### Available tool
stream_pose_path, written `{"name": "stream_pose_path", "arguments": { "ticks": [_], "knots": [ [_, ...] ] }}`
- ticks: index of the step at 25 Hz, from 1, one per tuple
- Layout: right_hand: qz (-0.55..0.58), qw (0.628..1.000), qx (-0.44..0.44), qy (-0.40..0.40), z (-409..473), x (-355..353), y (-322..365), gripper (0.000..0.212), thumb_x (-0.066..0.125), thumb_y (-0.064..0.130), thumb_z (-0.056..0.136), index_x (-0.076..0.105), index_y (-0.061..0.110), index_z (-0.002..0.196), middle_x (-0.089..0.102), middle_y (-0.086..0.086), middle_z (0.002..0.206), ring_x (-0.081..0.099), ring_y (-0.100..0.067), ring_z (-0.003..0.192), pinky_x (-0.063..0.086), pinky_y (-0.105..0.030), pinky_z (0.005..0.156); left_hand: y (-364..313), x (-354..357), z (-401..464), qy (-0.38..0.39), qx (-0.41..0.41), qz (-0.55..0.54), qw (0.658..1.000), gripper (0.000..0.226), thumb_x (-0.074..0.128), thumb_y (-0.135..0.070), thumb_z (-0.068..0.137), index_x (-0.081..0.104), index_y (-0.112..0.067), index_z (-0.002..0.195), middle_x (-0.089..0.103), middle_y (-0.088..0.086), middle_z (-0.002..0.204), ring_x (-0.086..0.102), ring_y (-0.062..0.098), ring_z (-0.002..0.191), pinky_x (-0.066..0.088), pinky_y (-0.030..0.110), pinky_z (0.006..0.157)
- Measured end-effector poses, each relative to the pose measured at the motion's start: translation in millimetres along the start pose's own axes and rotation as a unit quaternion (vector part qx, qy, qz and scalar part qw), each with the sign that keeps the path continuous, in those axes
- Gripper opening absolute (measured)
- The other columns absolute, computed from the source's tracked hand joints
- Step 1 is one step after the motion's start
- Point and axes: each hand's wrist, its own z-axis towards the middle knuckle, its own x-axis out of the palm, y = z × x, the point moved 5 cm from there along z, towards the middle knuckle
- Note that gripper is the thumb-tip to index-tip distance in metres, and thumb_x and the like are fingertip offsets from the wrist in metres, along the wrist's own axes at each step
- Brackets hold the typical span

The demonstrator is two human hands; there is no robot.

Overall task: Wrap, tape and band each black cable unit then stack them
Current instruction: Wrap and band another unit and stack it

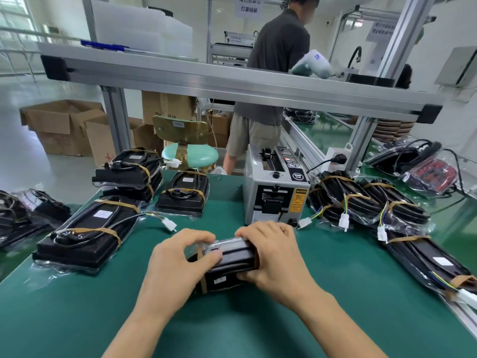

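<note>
A black cable unit [227,264] in clear wrap lies on the green mat [335,293] in front of me, with a brown rubber band round its left end. My left hand [178,264] grips its left end, thumb pressed on top. My right hand [271,257] grips the right end, fingers curled over the top edge and thumb underneath. Banded, wrapped units lie to the left, one large one [85,236] nearest, a stack [129,171] behind it and another unit [183,195] beside that. More banded units [361,202] with white connectors lie to the right.
A grey tape dispenser [276,187] stands just behind my hands. An aluminium frame rail [232,81] crosses overhead. A person [273,73] stands beyond the bench next to a green stool [188,153]. Cardboard boxes [64,125] sit on the floor at the left.
</note>
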Motion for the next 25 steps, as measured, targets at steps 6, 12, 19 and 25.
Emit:
{"name": "stream_pose_path", "arguments": {
  "ticks": [6,12,19,25],
  "knots": [
    [0.042,0.999,-0.011,0.008,0,-4,-1,0.058,0.069,0.055,0.062,0.057,0.032,0.114,0.055,0.017,0.107,0.046,-0.007,0.108,0.015,-0.026,0.101,18,2,6,-0.004,-0.07,-0.075,0.995,0.016,0.073,-0.017,0.079,0.073,-0.031,0.073,0.071,-0.011,0.074,0.065,0.01,0.072,0.05,0.028,0.072],
    [0.141,0.982,0.126,-0.01,17,-7,-3,0.024,0.056,0.056,0.083,0.066,0.035,0.08,0.064,0.013,0.088,0.049,0.0,0.095,0.016,-0.026,0.09,26,11,10,-0.024,-0.101,-0.137,0.985,0.023,0.068,-0.005,0.082,0.069,-0.026,0.074,0.068,-0.004,0.073,0.058,0.01,0.066,0.046,0.03,0.071],
    [0.156,0.968,0.198,-0.007,20,-4,-3,0.023,0.058,0.051,0.081,0.063,0.032,0.069,0.067,0.01,0.079,0.055,-0.007,0.095,0.015,-0.035,0.102,18,3,-13,0.069,0.071,-0.044,0.994,0.052,0.084,-0.022,0.062,0.064,-0.045,0.105,0.065,-0.021,0.11,0.058,-0.002,0.106,0.038,0.007,0.091],
    [0.299,0.905,0.253,-0.165,14,-22,-34,0.02,0.054,0.043,0.085,0.064,0.029,0.075,0.063,0.02,0.088,0.053,0.003,0.093,0.019,-0.034,0.101,23,8,-26,-0.044,0.112,-0.005,0.993,0.065,0.077,-0.012,0.059,0.06,-0.041,0.114,0.061,-0.027,0.114,0.058,-0.002,0.105,0.042,0.016,0.096]
  ]
}}
